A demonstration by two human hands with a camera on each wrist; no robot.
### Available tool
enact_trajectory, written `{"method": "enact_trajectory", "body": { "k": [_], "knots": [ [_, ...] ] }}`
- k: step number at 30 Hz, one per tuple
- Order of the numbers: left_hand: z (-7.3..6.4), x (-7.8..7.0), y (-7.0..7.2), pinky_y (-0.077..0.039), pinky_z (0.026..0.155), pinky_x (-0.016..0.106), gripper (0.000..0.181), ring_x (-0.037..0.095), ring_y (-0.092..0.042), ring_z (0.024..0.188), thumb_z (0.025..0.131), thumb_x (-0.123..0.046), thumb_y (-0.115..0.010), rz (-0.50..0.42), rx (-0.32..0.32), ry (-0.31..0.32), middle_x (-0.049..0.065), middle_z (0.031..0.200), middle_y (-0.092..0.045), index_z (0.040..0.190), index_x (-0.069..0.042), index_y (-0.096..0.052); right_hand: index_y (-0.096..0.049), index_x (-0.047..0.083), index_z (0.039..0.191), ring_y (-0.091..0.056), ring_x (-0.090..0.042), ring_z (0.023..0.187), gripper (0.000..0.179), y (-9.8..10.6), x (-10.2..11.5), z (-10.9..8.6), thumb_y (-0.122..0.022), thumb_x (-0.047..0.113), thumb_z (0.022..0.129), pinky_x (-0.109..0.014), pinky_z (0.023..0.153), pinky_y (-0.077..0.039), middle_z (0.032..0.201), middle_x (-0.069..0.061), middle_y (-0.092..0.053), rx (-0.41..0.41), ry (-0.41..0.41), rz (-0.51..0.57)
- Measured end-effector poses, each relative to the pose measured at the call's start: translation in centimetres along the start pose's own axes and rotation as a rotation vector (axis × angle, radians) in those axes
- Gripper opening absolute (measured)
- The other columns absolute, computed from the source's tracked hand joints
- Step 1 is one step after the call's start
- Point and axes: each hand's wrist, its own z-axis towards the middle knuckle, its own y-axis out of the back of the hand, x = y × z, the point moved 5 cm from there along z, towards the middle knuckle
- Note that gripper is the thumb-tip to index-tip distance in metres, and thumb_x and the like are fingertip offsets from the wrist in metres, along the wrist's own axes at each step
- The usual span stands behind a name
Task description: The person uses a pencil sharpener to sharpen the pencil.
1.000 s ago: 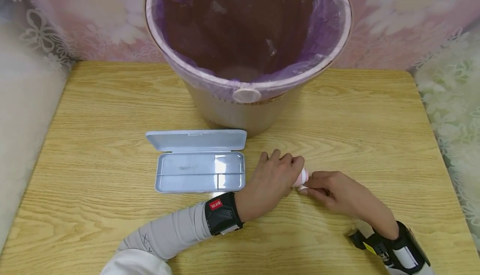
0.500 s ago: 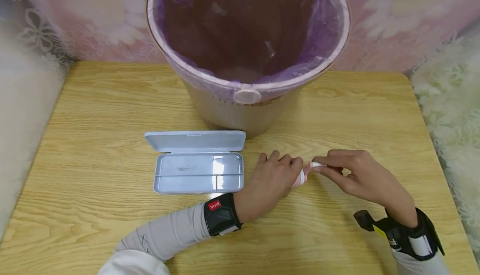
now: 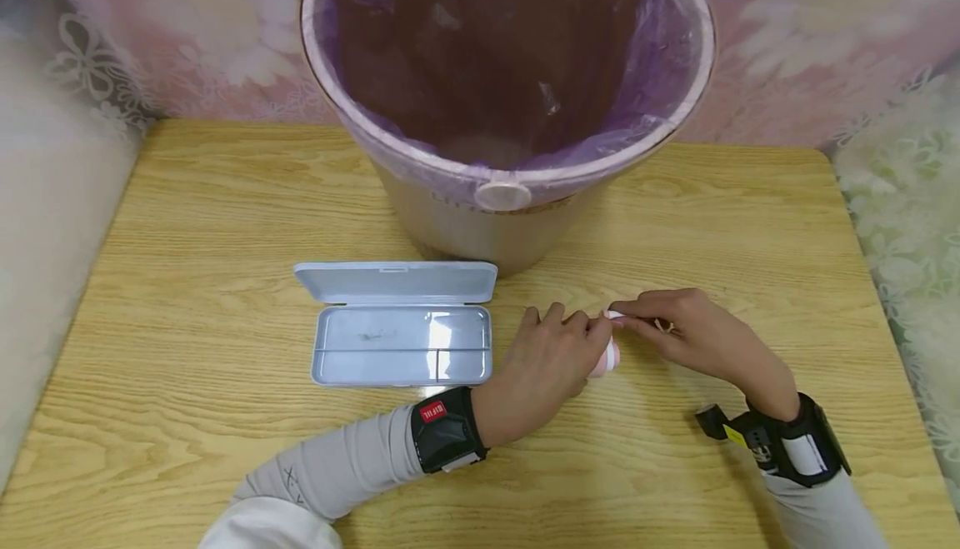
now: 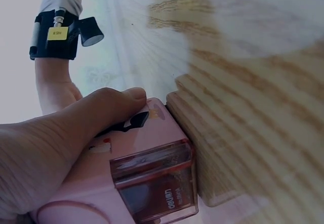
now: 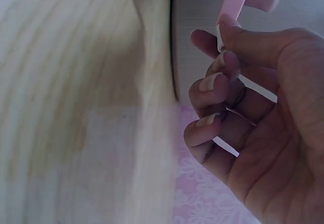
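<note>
A pink crank pencil sharpener [image 4: 147, 140] with a see-through shavings drawer [image 4: 159, 191] is gripped by my left hand [image 3: 551, 353], thumb along its top side in the left wrist view. From above, only its pink and white end shows past my fingers. Thumb and forefinger of my right hand [image 3: 697, 332] pinch the white knob [image 3: 614, 314] of its crank; the pink crank arm [image 5: 233, 7] rises above the fingertips in the right wrist view. The other right fingers are loosely curled. Left of my left hand lies an open pale blue pencil case [image 3: 375, 332], lid tilted back.
A large bin [image 3: 480, 228] lined with a purple plastic bag [image 3: 660, 82] stands at the back of the wooden table [image 3: 210, 207], right behind the pencil case. Pink floral cloth [image 3: 217, 24] hangs behind the table.
My right hand has carried the crank knob round, from below the sharpener's end, out to the right, and now up beside my left fingers. My left hand stays in place on the sharpener.
</note>
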Motion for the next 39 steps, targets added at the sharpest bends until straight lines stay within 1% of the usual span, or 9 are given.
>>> {"method": "enact_trajectory", "body": {
  "k": [3, 10, 14, 19, 22, 25, 28, 34, 39],
  "knots": [
    [0.0, -0.1, -0.1, -0.052, 0.069, 0.027, 0.023, 0.011, -0.061, 0.078, 0.096, -0.032, -0.069, 0.004, 0.004, 0.001, -0.010, 0.086, -0.066, 0.113, -0.022, -0.059, -0.077, 0.010, 0.114, -0.041, 0.008, 0.067, 0.026, -0.6, -0.2, -0.1, -0.072, 0.000, 0.090, -0.016, 0.060, -0.039, 0.082, 0.014, -0.065, 0.029, -0.020, 0.014],
    [0.0, 0.0, 0.0, -0.050, 0.069, 0.028, 0.034, 0.012, -0.061, 0.079, 0.090, -0.037, -0.077, -0.026, 0.021, 0.002, -0.009, 0.089, -0.067, 0.114, -0.021, -0.059, -0.077, 0.010, 0.114, -0.046, 0.009, 0.067, 0.025, -1.8, -0.3, -0.5, -0.070, 0.000, 0.092, -0.019, 0.063, -0.044, 0.090, 0.009, -0.073, 0.070, -0.031, 0.037],
    [0.0, 0.0, -0.1, -0.051, 0.071, 0.029, 0.038, 0.013, -0.061, 0.080, 0.087, -0.040, -0.080, -0.050, 0.023, 0.001, -0.008, 0.090, -0.067, 0.112, -0.020, -0.059, -0.077, 0.009, 0.113, -0.054, 0.009, 0.075, 0.025, -2.6, 0.0, -1.1, -0.070, -0.001, 0.091, -0.021, 0.066, -0.050, 0.097, 0.004, -0.076, 0.100, -0.029, 0.027],
    [0.0, 0.0, 0.1, -0.051, 0.071, 0.029, 0.042, 0.013, -0.060, 0.079, 0.084, -0.041, -0.083, -0.066, 0.015, 0.002, -0.008, 0.090, -0.067, 0.110, -0.019, -0.058, -0.076, 0.009, 0.116, -0.053, 0.009, 0.076, 0.026, -3.1, 0.7, -2.0, -0.071, 0.002, 0.092, -0.021, 0.067, -0.050, 0.101, 0.003, -0.077, 0.121, -0.047, -0.018],
    [0.0, 0.1, 0.1, -0.050, 0.069, 0.028, 0.040, 0.013, -0.059, 0.078, 0.084, -0.040, -0.083, -0.061, 0.007, 0.005, -0.008, 0.087, -0.066, 0.107, -0.019, -0.058, -0.077, 0.013, 0.108, -0.049, 0.010, 0.073, 0.019, -3.3, 1.3, -2.2, -0.072, 0.004, 0.091, -0.019, 0.064, -0.047, 0.090, 0.011, -0.073, 0.118, -0.047, -0.027],
    [0.0, 0.0, 0.1, -0.047, 0.067, 0.027, 0.035, 0.012, -0.058, 0.075, 0.085, -0.036, -0.082, -0.050, -0.006, 0.005, -0.009, 0.082, -0.062, 0.103, -0.020, -0.057, -0.073, 0.019, 0.092, -0.040, 0.010, 0.066, 0.013, -3.4, 1.9, -2.4, -0.072, 0.006, 0.092, -0.016, 0.059, -0.039, 0.076, 0.019, -0.058, 0.135, -0.045, 0.011],
    [0.0, 0.0, 0.1, -0.044, 0.064, 0.025, 0.025, 0.011, -0.056, 0.073, 0.090, -0.030, -0.077, -0.038, -0.015, 0.002, -0.009, 0.078, -0.060, 0.101, -0.021, -0.056, -0.070, 0.024, 0.090, -0.037, 0.011, 0.064, 0.016, -3.6, 2.7, -2.8, -0.071, 0.008, 0.094, -0.014, 0.059, -0.036, 0.075, 0.020, -0.053, 0.168, -0.044, 0.065],
    [0.0, 0.0, 0.0, -0.045, 0.065, 0.026, 0.019, 0.011, -0.056, 0.073, 0.094, -0.026, -0.073, -0.038, -0.009, -0.001, -0.009, 0.079, -0.061, 0.102, -0.020, -0.057, -0.076, 0.017, 0.110, -0.041, 0.012, 0.064, 0.019, -2.4, 4.4, -3.9, -0.069, 0.007, 0.095, -0.009, 0.059, -0.039, 0.080, 0.018, -0.062, 0.191, -0.001, 0.163],
    [0.0, 0.0, 0.1, -0.048, 0.066, 0.028, 0.026, 0.011, -0.057, 0.074, 0.090, -0.028, -0.076, -0.052, -0.003, -0.004, -0.009, 0.082, -0.063, 0.106, -0.020, -0.057, -0.076, 0.012, 0.113, -0.039, 0.012, 0.063, 0.027, 0.1, 5.5, -4.0, -0.073, 0.000, 0.089, -0.005, 0.057, -0.036, 0.076, 0.021, -0.054, 0.104, 0.065, 0.201]
  ]
}}
